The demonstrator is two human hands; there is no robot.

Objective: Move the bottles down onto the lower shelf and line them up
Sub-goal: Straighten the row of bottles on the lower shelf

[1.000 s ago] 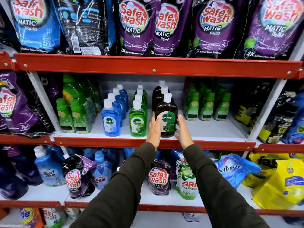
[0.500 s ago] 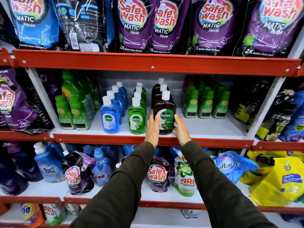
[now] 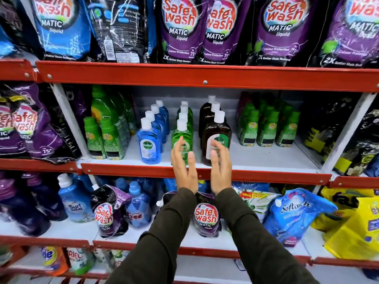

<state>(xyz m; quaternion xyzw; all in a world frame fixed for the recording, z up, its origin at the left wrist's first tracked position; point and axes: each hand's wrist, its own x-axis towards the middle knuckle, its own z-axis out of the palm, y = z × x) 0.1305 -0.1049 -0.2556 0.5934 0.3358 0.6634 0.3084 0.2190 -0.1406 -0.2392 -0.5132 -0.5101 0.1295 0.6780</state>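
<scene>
Three rows: blue bottles (image 3: 149, 145), green bottles (image 3: 182, 138) and brown bottles (image 3: 217, 138) stand in files on the shelf (image 3: 256, 158) just beyond the hands.
Hands: left hand (image 3: 184, 167) and right hand (image 3: 220, 169) spread, palms facing, holding nothing.
Why: probably squaring the files.

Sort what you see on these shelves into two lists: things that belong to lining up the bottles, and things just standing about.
Part of the job:
brown Dettol bottles
green Dettol bottles
blue Dettol bottles
left hand, open
right hand, open
middle shelf

Just there:
Safewash pouches
Softouch pouch
Surf Excel bottle
green-capped bottles
</scene>
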